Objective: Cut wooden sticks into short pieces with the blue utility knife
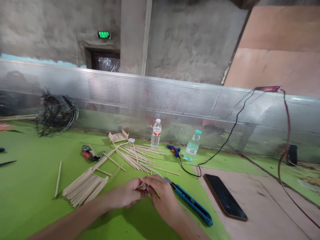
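Observation:
My left hand (126,193) is closed around a small bundle of short wooden sticks (142,186), whose ends show between the thumbs. Against the same bundle press the fingers of my right hand (162,191), also closed. How long the held sticks are is hidden by the hands. To the left lies a flat row of wooden sticks (81,188), with a few longer ones running off its far end. A blue utility knife (192,203) rests beside my right hand. Beyond the hands, loose thin sticks (136,155) are spread over the green tabletop (32,176).
A blue glue gun (174,149) with a black cord lies near two plastic bottles, one clear (156,134), one greenish (192,146). At right is a phone (225,196). Pliers (89,153), a small wooden frame (118,136) and a wire coil (56,113) stand before the perforated metal screen (130,90).

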A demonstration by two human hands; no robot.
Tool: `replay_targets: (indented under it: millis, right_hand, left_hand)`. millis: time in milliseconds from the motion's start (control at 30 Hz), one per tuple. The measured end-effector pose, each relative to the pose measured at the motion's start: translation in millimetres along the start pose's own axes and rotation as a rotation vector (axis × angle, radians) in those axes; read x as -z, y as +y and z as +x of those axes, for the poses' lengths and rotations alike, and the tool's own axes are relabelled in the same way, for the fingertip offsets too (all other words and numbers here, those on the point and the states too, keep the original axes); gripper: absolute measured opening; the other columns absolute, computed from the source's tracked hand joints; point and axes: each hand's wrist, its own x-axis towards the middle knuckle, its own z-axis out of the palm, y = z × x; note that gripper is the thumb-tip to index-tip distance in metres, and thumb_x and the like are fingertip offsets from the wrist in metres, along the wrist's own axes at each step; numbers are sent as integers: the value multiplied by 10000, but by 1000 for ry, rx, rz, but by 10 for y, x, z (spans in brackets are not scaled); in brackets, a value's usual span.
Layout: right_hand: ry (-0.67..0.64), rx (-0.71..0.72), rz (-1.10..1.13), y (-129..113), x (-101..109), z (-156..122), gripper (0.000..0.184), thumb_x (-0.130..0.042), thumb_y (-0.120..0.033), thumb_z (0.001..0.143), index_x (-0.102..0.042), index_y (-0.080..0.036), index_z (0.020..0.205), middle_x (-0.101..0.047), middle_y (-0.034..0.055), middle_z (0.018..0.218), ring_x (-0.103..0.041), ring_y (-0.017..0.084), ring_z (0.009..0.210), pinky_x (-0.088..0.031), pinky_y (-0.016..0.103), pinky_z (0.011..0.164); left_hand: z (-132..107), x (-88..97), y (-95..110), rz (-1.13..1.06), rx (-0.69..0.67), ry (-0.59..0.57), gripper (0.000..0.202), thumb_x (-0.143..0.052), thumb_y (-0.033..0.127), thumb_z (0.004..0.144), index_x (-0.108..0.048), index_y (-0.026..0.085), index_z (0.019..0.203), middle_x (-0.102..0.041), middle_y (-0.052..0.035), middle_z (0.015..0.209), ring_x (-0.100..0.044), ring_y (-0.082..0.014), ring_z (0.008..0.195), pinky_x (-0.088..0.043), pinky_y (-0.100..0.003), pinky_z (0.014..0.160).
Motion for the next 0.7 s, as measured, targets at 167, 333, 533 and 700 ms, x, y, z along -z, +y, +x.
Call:
replay_targets:
  millis: [167, 333, 533, 700]
  right_hand:
    - [5, 12, 50, -16, 10, 19, 402, -635, -59, 873, -787, -344, 1112, -759, 28, 1030, -672, 214, 929, -528, 350, 838]
    - [-3, -194, 267, -27, -44, 11, 409, -653, -33, 799, -813, -327, 1034, -755, 32, 1015, -691, 220, 903, -537, 339, 781]
    - [27, -310, 498, 53, -120, 11, 175, -774, -143, 729, -835, -245, 857, -768, 29, 822, -699, 208, 792, -533, 328, 750]
    - [-7, -354, 567, 70, -110, 3, 164, -827, -242, 713, -833, -208, 874, -774, 49, 828, -696, 201, 783, -533, 318, 736]
  left_hand:
    - [26, -71, 0, -53, -38, 23, 359, -653, 358, 802, -537, 199, 1102, -475, 70, 670, -348, -88, 456, -252, -244, 451]
    - [191, -42, -194, -68, -98, 91, 360, -672, 233, 711, -536, 186, 1041, -569, 24, 794, -438, -104, 595, -292, -231, 538]
    - [34, -10, -94, -16, -135, 28, 350, -628, 273, 802, -534, 213, 1135, -616, -9, 855, -486, -136, 643, -280, -242, 550]
    - [-138, -3, 86, 120, -67, 24, 403, -613, 317, 820, -523, 226, 1203, -673, -31, 938, -514, -143, 623, -308, -246, 543]
